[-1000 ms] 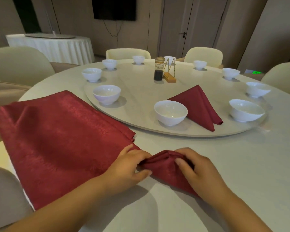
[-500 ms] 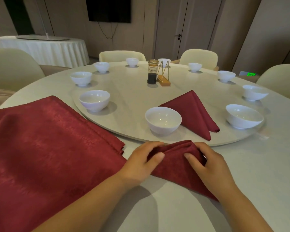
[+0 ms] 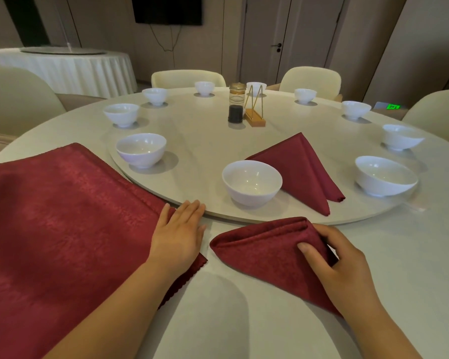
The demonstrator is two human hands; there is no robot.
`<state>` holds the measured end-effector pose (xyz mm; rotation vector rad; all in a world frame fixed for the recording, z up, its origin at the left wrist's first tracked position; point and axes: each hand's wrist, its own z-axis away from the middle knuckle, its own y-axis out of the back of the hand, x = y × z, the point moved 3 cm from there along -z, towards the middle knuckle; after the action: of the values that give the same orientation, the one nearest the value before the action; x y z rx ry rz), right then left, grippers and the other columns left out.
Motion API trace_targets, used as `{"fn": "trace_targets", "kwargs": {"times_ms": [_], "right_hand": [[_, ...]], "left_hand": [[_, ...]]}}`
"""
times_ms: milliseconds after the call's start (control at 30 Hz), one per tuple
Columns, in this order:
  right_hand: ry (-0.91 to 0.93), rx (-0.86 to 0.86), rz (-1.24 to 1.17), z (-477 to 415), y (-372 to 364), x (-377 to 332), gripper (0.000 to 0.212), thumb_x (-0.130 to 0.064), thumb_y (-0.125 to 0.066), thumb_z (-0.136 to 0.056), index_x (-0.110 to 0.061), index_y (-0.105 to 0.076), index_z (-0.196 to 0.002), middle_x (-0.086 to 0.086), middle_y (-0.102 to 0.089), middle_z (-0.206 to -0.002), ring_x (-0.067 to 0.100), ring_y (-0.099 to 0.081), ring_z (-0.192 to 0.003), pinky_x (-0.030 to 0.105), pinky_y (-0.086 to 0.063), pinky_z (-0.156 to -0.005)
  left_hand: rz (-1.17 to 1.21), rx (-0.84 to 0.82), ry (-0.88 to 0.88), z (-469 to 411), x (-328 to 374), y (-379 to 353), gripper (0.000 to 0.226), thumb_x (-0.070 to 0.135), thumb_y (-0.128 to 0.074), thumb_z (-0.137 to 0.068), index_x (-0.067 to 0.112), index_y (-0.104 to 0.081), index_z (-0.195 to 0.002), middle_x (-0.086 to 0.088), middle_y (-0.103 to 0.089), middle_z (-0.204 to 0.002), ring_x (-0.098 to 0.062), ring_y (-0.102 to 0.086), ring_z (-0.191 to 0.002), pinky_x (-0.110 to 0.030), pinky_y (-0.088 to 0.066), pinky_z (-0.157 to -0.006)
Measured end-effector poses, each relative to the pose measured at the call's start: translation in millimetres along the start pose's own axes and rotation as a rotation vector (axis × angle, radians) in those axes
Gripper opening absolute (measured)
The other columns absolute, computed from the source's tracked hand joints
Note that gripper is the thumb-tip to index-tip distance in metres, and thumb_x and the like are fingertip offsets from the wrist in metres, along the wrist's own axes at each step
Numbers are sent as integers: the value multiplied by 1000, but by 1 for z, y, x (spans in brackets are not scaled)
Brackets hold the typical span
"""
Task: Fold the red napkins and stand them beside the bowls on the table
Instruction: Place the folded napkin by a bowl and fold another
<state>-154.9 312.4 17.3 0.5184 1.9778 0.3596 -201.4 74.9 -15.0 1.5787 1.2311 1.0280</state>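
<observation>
- The left hand (image 3: pixel 178 234) is lying flat with its fingers straight and close together, pressing on the near right corner of the flat red napkins (image 3: pixel 62 229); its fingertips are reaching the rim of the turntable (image 3: pixel 205 141).
- The right hand (image 3: pixel 340 265) is gripping the folded napkin (image 3: pixel 265 255), with the thumb lying on top and the fingers curling over its far right corner.
- That folded napkin is lying as a triangle on the pale table (image 3: pixel 399 268), just near of the turntable rim and just right of the left hand, apart from the flat red napkins.
- The flat red napkins are spreading over the near left of the table, with their far edge touching the turntable.
- A finished napkin (image 3: pixel 303 167) is standing peaked on the turntable, touching the right side of the nearest bowl (image 3: pixel 252 182).
- More white bowls (image 3: pixel 121 114) are sitting in a ring round the turntable's rim, well apart from one another.
- Near the turntable's middle a glass jar (image 3: pixel 236 106) with dark contents is standing just left of a wooden stand (image 3: pixel 255 115) with gold wire.
- Cream chairs (image 3: pixel 188 77) are standing round the far side of the table.
- At the far left a second round table (image 3: pixel 70 71) is wearing a pleated white skirt.
- On the far wall a dark screen (image 3: pixel 167 9) is hanging, with cables dangling below it, and a door (image 3: pixel 267 37) is standing shut to its right.
- A small green light (image 3: pixel 392 107) is glowing at the far right.
</observation>
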Motion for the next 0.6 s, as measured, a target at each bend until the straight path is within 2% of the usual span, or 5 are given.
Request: {"fn": "trace_targets", "kwargs": {"times_ms": [100, 167, 300, 467, 600], "right_hand": [[16, 0, -4, 1, 1, 0, 28, -57, -47, -61, -70, -49, -86, -40, -58, -91, -13, -54, -89, 1, -38, -76], [16, 5, -9, 1, 2, 1, 28, -57, -47, -61, -69, -49, -86, -40, -58, -91, -13, -54, -88, 1, -38, -75], [11, 9, 2, 2, 2, 1, 28, -57, -46, -60, -68, -50, -86, -39, -58, -91, -12, -54, -88, 2, -39, -75], [23, 23, -5, 2, 2, -2, 27, -55, -47, -61, -66, -52, -85, -39, -59, -90, -14, -54, -86, -1, -37, -72], [28, 24, -15, 3, 2, -5, 27, -55, -47, -61, -66, -52, -85, -39, -59, -88, -15, -54, -86, -1, -37, -71]], "left_hand": [[-61, -37, 90, 2, -1, 0, 74, 43, 10, -82, 22, -22, -146, 8, -20, -152, -10, -17, -141, -35, 10, -108], [-76, -58, 154, 1, -6, -2, 52, 39, 0, -97, 26, -5, -148, 12, -3, -155, -6, 0, -142, -36, 14, -111], [-35, -68, 250, 2, -14, 1, 52, 35, -19, -101, 23, -1, -148, 8, 2, -156, -7, 3, -142, -36, 12, -112], [49, -8, 320, 4, -20, 4, 53, 35, -24, -100, 16, -10, -148, 2, -6, -156, -10, -2, -143, -32, 10, -112], [109, 141, 50, 7, -9, 7, 48, 31, -33, -91, 2, -59, -119, -14, -60, -123, -23, -51, -120, -35, -11, -106]]}}
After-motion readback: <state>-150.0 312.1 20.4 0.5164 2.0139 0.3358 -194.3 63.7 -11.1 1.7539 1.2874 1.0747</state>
